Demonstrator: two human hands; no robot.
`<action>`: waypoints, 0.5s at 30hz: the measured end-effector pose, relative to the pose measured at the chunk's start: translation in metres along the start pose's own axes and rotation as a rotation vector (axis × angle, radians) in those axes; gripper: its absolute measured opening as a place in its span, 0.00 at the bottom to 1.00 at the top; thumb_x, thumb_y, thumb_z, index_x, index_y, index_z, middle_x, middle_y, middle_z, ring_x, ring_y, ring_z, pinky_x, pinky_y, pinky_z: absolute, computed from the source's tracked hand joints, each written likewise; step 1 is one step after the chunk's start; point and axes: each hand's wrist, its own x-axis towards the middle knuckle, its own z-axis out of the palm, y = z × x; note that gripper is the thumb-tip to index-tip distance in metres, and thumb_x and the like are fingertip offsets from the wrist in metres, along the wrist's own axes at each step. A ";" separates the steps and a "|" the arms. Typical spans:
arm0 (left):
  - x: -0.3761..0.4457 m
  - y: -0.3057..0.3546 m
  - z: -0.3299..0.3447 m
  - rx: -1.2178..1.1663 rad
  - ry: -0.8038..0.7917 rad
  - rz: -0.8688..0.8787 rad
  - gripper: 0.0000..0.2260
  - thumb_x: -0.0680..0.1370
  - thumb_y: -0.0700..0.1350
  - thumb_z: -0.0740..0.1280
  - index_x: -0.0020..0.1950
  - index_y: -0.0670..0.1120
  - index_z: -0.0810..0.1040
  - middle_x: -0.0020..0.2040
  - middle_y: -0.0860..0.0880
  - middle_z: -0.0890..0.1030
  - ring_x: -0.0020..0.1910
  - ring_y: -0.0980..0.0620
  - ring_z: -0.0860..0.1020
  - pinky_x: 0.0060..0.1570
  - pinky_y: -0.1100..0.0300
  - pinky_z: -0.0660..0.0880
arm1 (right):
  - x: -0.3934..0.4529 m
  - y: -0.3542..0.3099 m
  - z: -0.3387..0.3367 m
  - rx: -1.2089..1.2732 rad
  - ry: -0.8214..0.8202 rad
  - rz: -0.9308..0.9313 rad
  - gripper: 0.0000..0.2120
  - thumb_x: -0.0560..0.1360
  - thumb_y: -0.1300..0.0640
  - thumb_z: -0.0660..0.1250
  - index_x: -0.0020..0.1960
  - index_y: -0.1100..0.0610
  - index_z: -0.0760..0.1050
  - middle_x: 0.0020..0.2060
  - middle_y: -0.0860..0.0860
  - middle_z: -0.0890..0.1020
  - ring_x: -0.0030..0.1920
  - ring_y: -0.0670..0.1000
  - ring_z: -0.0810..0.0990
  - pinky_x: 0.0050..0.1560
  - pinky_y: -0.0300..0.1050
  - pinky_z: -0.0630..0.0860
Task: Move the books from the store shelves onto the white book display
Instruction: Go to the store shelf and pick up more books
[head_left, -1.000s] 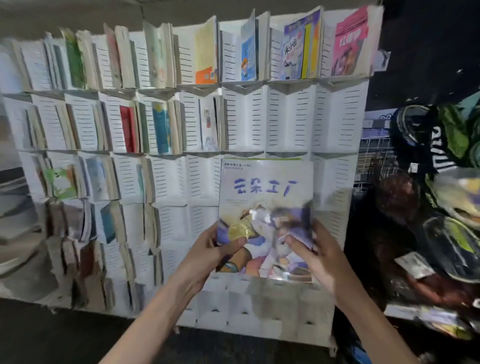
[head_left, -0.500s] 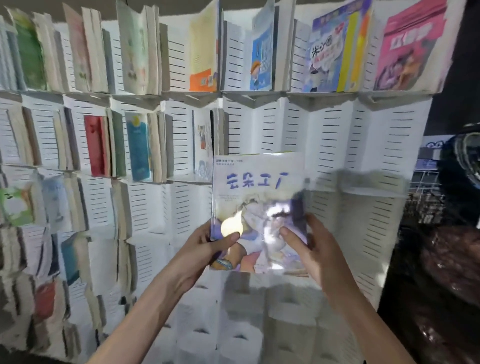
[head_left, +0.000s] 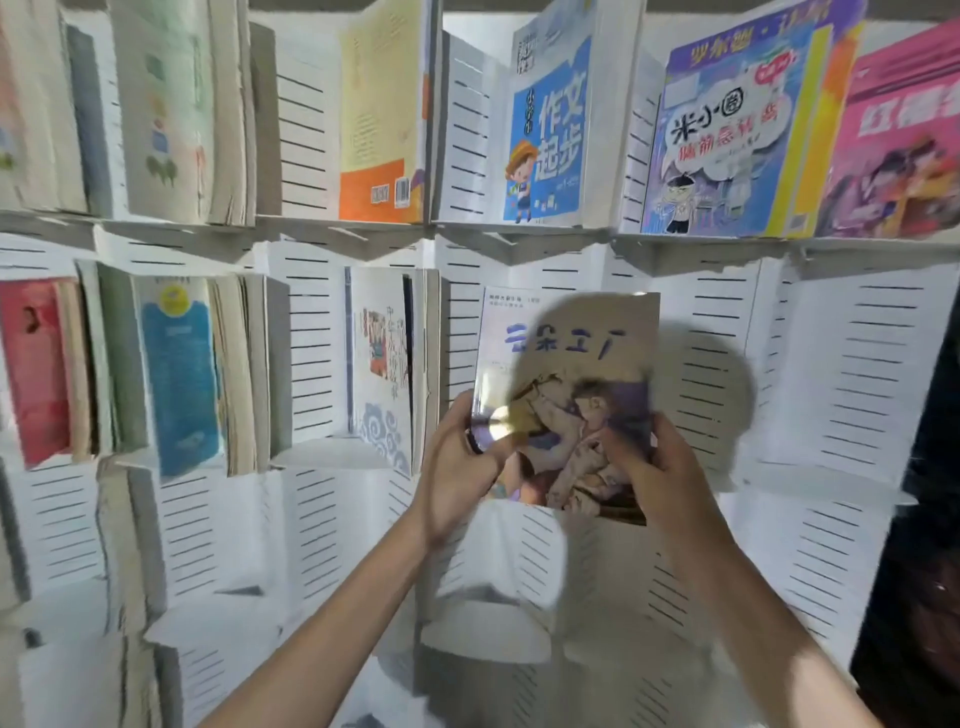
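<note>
Both hands hold the picture book (head_left: 566, 395) upright before an empty pocket of the white book display (head_left: 841, 374): left hand (head_left: 462, 462) and right hand (head_left: 660, 467) pinch its lower corners. Placement is in hand (pocket floor partly hidden); next, probably, lower the bottom edge in squarely and release.

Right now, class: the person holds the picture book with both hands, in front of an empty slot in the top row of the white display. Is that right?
Not quite. The head view shows both hands, left hand and right hand, gripping the picture book, but before an empty slot in the second row of the white display, below the filled top row.
</note>
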 end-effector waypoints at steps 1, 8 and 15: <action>0.009 0.000 0.005 0.044 0.022 0.020 0.11 0.76 0.31 0.71 0.52 0.39 0.72 0.30 0.52 0.81 0.26 0.55 0.79 0.27 0.66 0.72 | 0.011 0.003 0.003 0.001 0.031 0.001 0.08 0.79 0.53 0.69 0.56 0.53 0.76 0.48 0.53 0.86 0.49 0.55 0.86 0.54 0.59 0.82; 0.066 -0.022 0.014 0.412 0.098 0.197 0.38 0.75 0.39 0.68 0.81 0.55 0.57 0.61 0.43 0.77 0.59 0.46 0.78 0.58 0.52 0.78 | 0.053 0.031 0.036 -0.147 0.250 -0.204 0.08 0.80 0.56 0.67 0.56 0.58 0.73 0.47 0.49 0.83 0.45 0.46 0.84 0.37 0.32 0.78; 0.064 -0.033 0.022 0.630 -0.207 0.220 0.46 0.76 0.40 0.74 0.80 0.56 0.44 0.82 0.51 0.49 0.78 0.67 0.38 0.78 0.61 0.47 | 0.053 0.063 0.044 -0.516 0.059 -0.342 0.10 0.83 0.52 0.60 0.62 0.55 0.71 0.45 0.47 0.81 0.43 0.43 0.82 0.39 0.33 0.72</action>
